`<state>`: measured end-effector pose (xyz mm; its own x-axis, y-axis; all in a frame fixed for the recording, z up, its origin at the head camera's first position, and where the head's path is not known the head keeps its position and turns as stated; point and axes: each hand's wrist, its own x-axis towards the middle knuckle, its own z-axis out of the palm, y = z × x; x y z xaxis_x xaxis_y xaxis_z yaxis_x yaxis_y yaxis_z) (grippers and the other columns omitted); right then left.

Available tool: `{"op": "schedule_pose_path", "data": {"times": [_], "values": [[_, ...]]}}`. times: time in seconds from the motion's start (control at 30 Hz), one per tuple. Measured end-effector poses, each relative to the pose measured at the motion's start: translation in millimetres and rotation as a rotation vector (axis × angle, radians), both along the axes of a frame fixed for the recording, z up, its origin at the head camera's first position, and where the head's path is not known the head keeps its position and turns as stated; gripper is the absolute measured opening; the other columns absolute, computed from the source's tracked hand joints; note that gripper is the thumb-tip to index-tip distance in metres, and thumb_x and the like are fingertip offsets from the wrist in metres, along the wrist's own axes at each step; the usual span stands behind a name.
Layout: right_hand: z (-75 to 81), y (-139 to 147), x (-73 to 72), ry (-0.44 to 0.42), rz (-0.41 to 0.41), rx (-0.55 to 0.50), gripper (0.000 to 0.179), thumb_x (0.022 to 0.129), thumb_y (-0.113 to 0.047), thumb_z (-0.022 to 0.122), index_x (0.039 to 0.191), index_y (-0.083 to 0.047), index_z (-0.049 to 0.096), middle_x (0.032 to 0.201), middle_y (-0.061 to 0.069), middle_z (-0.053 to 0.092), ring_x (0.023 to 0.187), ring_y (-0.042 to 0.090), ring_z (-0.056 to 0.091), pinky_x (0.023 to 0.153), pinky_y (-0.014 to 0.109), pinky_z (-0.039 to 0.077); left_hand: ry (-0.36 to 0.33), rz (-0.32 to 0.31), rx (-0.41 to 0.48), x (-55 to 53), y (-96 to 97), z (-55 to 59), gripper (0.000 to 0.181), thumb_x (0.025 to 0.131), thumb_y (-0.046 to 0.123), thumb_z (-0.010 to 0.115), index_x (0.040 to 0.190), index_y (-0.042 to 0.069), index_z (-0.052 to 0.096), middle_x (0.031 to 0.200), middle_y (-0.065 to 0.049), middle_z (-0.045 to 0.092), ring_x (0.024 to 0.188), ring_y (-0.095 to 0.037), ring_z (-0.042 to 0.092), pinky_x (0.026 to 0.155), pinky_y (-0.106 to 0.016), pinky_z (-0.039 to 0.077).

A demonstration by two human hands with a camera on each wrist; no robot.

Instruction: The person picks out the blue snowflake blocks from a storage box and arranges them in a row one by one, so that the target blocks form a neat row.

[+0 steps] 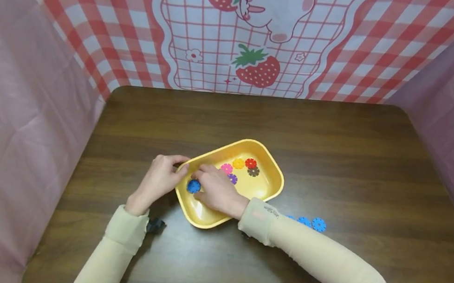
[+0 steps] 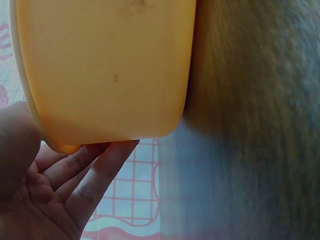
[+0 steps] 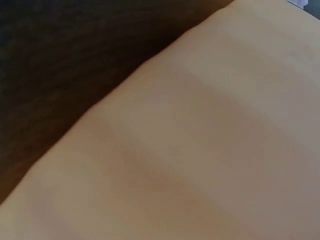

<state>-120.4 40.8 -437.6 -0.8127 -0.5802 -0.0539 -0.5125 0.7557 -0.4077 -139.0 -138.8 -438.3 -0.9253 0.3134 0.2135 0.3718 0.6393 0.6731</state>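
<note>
A yellow plastic tub (image 1: 275, 165) sits at an angle on the wooden table. My left hand (image 1: 161, 176) grips its left end; in the left wrist view the fingers (image 2: 92, 187) lie against the outside of the tub wall (image 2: 115, 105), below the rim. Inside the tub, my right hand (image 1: 217, 188) holds a blue notched disc (image 1: 194, 186) between thumb and fingers, near the left end. Farther right in the tub lie a pink disc (image 1: 226, 168), a purple disc (image 1: 233, 178), a yellow disc (image 1: 238, 163), a red disc (image 1: 251, 163) and a brown disc (image 1: 253, 171).
Several blue discs (image 1: 319, 224) lie in a row on the table (image 1: 335, 154), right of the tub and partly hidden by the right forearm (image 1: 316, 245). A checked strawberry cloth (image 1: 256, 70) hangs behind the table. The right wrist view is mostly filled by a sleeve (image 3: 190, 140).
</note>
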Motion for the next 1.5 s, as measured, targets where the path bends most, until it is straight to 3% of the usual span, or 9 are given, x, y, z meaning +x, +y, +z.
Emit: {"op": "schedule_pose_path", "data": {"times": [0.17,0.47,0.77,0.97,1.13,1.33,1.5], "values": [[-2.2,-1.6,1.7,0.024,0.003,0.048,0.032,0.085,-0.021,0.079,0.114,-0.009,0.072,0.105,0.003,0.059,0.1,0.021,0.055,0.089,0.036,0.047,-0.004,-0.001,-0.008,0.5,0.4,0.6,0.02,0.088,0.007,0.067,0.104,-0.002,0.076,0.082,-0.011,0.073,0.045,-0.007,0.044,0.046,-0.026,0.039],[-2.6,-5.6,5.8,0.067,0.02,0.046,0.02,0.087,-0.019,0.076,0.107,-0.016,0.075,0.097,0.002,0.058,0.093,0.02,0.056,0.08,0.037,0.047,0.006,-0.004,-0.007,0.7,0.3,0.9,0.019,0.089,0.007,0.066,0.103,-0.002,0.076,0.081,-0.011,0.072,0.044,-0.007,0.043,0.044,-0.026,0.037],[-1.5,-8.4,7.3,0.06,-0.003,0.079,0.025,0.086,-0.021,0.077,0.109,-0.013,0.072,0.102,0.002,0.06,0.098,0.021,0.056,0.086,0.038,0.046,0.018,0.004,-0.007,1.4,0.4,0.9,0.019,0.087,0.006,0.067,0.103,-0.002,0.076,0.08,-0.01,0.072,0.045,-0.008,0.043,0.046,-0.026,0.037],[0.8,-4.8,4.5,-0.002,-0.051,0.012,0.03,0.084,-0.02,0.079,0.111,-0.008,0.07,0.105,0.003,0.061,0.1,0.021,0.055,0.093,0.037,0.045,0.0,-0.002,-0.006,0.8,0.1,1.5,0.019,0.088,0.006,0.066,0.103,-0.002,0.076,0.079,-0.011,0.071,0.044,-0.007,0.042,0.044,-0.026,0.037],[6.5,5.4,2.9,-0.026,-0.09,-0.07,0.031,0.081,-0.02,0.079,0.107,-0.006,0.07,0.103,0.004,0.064,0.096,0.02,0.057,0.089,0.036,0.048,0.01,0.0,0.0,-0.1,-1.9,1.6,0.019,0.088,0.005,0.065,0.102,-0.003,0.075,0.081,-0.012,0.072,0.044,-0.007,0.044,0.044,-0.025,0.038],[15.7,32.2,0.6,-0.022,-0.068,-0.194,0.029,0.078,-0.017,0.083,0.102,-0.004,0.071,0.096,0.003,0.065,0.09,0.019,0.058,0.085,0.034,0.048,0.019,0.001,-0.002,0.8,-0.4,1.1,0.019,0.088,0.005,0.067,0.102,-0.003,0.075,0.085,-0.013,0.073,0.052,-0.011,0.051,0.05,-0.027,0.044],[26.3,60.4,-2.0,-0.004,-0.076,-0.23,0.029,0.076,-0.014,0.084,0.099,-0.004,0.071,0.092,0.003,0.065,0.09,0.024,0.059,0.085,0.036,0.047,0.015,0.004,-0.011,1.6,0.9,1.2,0.019,0.088,0.005,0.069,0.104,-0.002,0.076,0.087,-0.013,0.074,0.055,-0.012,0.052,0.056,-0.029,0.046]]}}
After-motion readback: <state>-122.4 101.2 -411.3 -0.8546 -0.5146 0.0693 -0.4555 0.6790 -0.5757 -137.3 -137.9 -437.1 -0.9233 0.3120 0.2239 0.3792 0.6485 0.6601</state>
